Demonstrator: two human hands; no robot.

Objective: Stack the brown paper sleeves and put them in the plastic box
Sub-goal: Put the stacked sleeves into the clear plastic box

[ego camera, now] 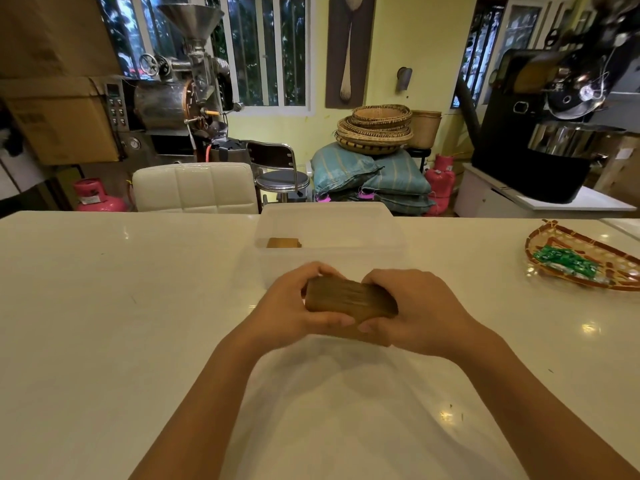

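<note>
Brown paper is filling both our palms: we are holding the stack of sleeves (349, 301) above the white table (104, 306), just in front of our chest. Our left hand (298, 306) is wrapping the stack's left end, thumb lying along the near edge and fingers curling over the far side. Our right hand (415, 310) is doing the same at the right end, so both hands are closing on the one bundle and pressing its ends toward each other. The stack's long axis is running left to right across our body, dipping slightly toward the right.

Straight ahead of the hands, near but apart from them, the clear plastic box (330, 216) is standing open on the table, its long side also lying crosswise. We are judging that the bundle is already lined up with the box, so the coming move calls mainly for a forward reach and a lowering over the near wall. Neither hand is nearer; the box is sitting almost centred between them.

Inside, toward the left, a small pile of sleeves (283, 242) is already lying, leaving the right part free.
</note>
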